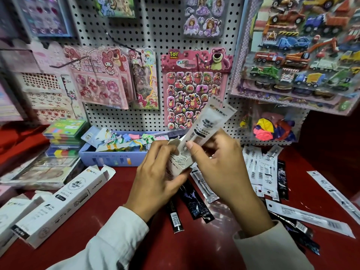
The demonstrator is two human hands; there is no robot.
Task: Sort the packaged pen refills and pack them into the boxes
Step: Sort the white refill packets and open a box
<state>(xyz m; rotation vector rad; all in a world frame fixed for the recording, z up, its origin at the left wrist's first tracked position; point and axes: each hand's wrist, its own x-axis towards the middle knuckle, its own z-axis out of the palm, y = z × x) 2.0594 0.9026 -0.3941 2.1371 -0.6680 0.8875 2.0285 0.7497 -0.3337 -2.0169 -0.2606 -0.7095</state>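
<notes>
My left hand [155, 176] grips a small white box [178, 164] with its top flaps open, held above the red table. My right hand [220, 162] pinches white packaged pen refills [206, 121] that stand tilted with their lower end in the box mouth. Black refill packs [191, 199] lie under my hands. A heap of white and black refill packs [266, 172] is at the right. Long white refill packs [309, 217] lie at the far right. An open white box [64, 203] lies on its side at the left, with another white box [13, 213] beside it.
A lilac tray [109, 156] of pastel tags stands behind my hands. Stacked colour packs [64, 137] and flat sticker sheets [39, 172] sit at the left. A pegboard [148, 32] hung with sticker sheets backs the red table [175, 250]. A bag of balloons [270, 127] hangs at the right.
</notes>
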